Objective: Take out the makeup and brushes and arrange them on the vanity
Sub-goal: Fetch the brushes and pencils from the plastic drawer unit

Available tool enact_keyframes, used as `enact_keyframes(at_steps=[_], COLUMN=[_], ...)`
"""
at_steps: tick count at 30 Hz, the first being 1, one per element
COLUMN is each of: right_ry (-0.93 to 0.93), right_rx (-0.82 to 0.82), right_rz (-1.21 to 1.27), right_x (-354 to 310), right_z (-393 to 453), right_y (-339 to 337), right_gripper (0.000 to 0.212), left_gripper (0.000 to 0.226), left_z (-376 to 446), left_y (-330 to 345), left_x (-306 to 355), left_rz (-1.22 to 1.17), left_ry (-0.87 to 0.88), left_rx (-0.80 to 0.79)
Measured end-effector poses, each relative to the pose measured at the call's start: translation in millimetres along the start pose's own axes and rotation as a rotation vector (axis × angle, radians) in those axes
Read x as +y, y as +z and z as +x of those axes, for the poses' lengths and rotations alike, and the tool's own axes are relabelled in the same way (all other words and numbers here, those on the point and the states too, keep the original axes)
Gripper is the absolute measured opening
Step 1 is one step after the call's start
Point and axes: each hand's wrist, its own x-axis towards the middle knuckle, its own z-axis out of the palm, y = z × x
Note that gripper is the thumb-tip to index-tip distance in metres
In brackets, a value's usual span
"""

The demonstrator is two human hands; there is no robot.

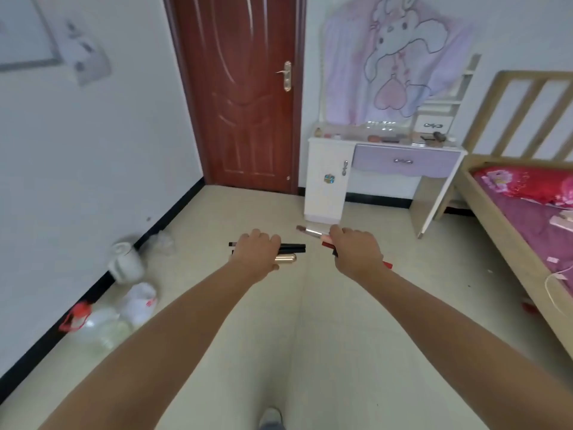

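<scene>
— What have you got in the left grip (255, 254)?

— I see its fingers curled round a bundle: slim black pencils (293, 247) lying crosswise, one end poking out left and the others right, with a gold tube (286, 259) tucked under them.

— And the right one?

— My right grip (356, 252) is wrapped round a makeup brush (310, 232), bristles pointing up and left, plus a red pencil (387, 264) whose tail sticks out on the right side. Both arms are stretched forward over the pale floor (310, 336).

— Where's the desk?

— The white vanity desk (328, 181) with a lilac drawer (403, 162) stands ahead against the far wall, between the red door (248, 88) and the bed (527, 212), well apart from my grips. A few small items (387, 138) lie on its top, too blurred for me to tell apart.
</scene>
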Motion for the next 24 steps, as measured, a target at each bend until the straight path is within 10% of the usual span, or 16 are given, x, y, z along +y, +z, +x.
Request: enact_keyframes(at_steps=[13,24], right_ry=[0.478,0.481], right_rx=[0.011,0.035], right_rz=[0.013,0.006], right_x=[251,508], right_z=[286,540], right_y=[39,77], right_gripper=[0.021,0.023], left_gripper=[0.05,0.05], left_z=[455,798], left_y=[-85,-141], left_x=[13,56], left_rz=[-0.009,-0.116], left_ry=[0.268,0.203], left_rx=[0.138,0.179])
